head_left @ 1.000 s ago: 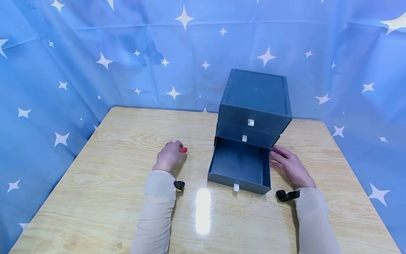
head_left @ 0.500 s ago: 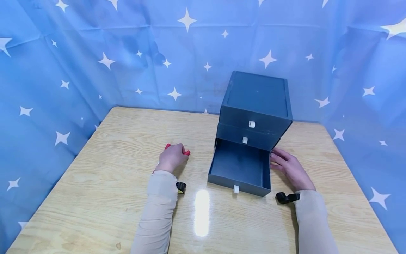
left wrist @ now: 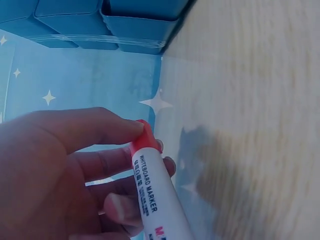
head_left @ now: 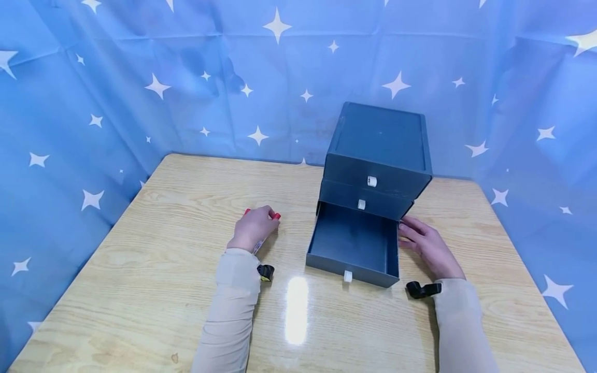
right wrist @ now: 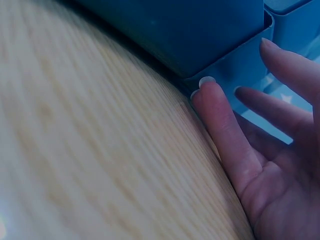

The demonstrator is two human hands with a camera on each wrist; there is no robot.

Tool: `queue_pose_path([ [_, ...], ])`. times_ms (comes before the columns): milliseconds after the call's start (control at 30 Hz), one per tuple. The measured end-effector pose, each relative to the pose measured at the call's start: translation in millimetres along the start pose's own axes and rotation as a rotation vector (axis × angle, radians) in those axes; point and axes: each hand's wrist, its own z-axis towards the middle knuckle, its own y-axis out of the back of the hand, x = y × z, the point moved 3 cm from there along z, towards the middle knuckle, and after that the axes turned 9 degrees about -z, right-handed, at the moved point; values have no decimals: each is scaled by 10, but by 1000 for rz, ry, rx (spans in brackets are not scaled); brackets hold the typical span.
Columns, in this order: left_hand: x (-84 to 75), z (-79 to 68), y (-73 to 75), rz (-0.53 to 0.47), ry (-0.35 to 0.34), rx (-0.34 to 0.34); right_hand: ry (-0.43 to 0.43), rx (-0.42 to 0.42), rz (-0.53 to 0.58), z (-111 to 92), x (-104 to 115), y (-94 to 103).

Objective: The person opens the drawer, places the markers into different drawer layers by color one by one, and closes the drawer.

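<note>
My left hand [head_left: 254, 228] pinches a whiteboard marker [left wrist: 162, 195] with a white body between thumb and fingers, right at its red cap [left wrist: 145, 137]. A second red end [head_left: 247, 211] shows past the far side of this hand in the head view; whatever it belongs to is hidden underneath. To the right stands a dark blue drawer unit [head_left: 380, 134] with its bottom drawer [head_left: 352, 267] pulled out. My right hand [head_left: 431, 246] is at the right side of that drawer, fingers extended, fingertips [right wrist: 212, 87] at the unit's lower front corner.
The two upper drawers, each with a white knob [head_left: 371, 181], are closed. The wooden table [head_left: 140, 269] reaches back to a blue curtain [head_left: 261, 77] with white stars. A bright light reflection lies on the tabletop before the drawer.
My left hand has shifted slightly to the right, and the marker's cap has turned in its fingers. White body now shows near the wrist. The right hand and drawer unit have stayed put.
</note>
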Motion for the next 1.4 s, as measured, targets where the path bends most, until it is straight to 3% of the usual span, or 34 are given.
queue_pose_path([
  [467, -46, -38, 118, -83, -80, -86, 35, 27, 4, 43, 26, -44],
  [700, -26, -96, 179, -112, -85, -56, 47, 51, 30, 59, 65, -96],
  [1400, -173, -96, 219, -188, -108, -99, 28, 26, 0, -18, 16, 6],
])
